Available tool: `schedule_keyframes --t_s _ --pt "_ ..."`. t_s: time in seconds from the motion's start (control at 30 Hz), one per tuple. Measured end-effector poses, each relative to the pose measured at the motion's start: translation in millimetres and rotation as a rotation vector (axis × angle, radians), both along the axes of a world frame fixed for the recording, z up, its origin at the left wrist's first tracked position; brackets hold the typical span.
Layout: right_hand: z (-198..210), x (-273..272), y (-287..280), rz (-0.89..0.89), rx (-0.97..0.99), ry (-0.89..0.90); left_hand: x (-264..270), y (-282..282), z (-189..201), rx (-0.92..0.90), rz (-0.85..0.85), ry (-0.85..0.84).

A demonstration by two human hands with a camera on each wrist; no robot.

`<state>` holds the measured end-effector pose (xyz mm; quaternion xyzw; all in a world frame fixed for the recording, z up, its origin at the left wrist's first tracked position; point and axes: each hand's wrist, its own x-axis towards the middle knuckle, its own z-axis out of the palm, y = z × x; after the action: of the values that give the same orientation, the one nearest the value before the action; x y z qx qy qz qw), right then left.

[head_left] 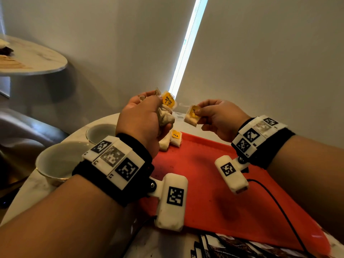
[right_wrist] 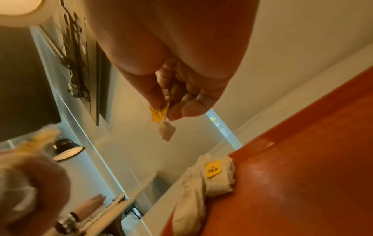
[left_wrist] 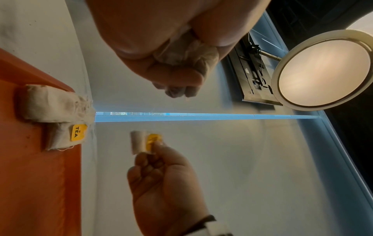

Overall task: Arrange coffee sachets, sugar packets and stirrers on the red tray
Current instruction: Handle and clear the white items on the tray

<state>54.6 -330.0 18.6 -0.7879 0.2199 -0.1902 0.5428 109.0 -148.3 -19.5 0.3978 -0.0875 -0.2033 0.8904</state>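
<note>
My left hand grips a bunch of beige tea bags with a yellow tag, held above the far left corner of the red tray. In the left wrist view the bunch bulges out of the fist. My right hand pinches a single tea bag by its yellow tag, raised over the tray's far edge; the right wrist view shows that bag hanging from thumb and finger. Two tea bags with a yellow TEA tag lie in the tray's far left corner.
Two white cups stand on the round table left of the tray. Dark printed sachets lie at the near edge. A black cable crosses the tray's right side. A second round table holding wooden stirrers stands far left.
</note>
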Motion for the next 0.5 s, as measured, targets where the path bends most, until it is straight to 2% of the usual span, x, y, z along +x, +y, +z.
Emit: schedule_keyframes --t_s 0.13,0.33,0.5 --pt "-13 18 -9 -0.027 -0.096 0.207 -1 1 2 -0.006 0.010 0.001" --pt "-33 41 -10 0.110 -0.126 0.564 -3 0 2 -0.008 0.024 0.006" --pt "-46 51 -10 0.101 -0.167 0.644 -4 1 1 -0.001 0.020 -0.005"
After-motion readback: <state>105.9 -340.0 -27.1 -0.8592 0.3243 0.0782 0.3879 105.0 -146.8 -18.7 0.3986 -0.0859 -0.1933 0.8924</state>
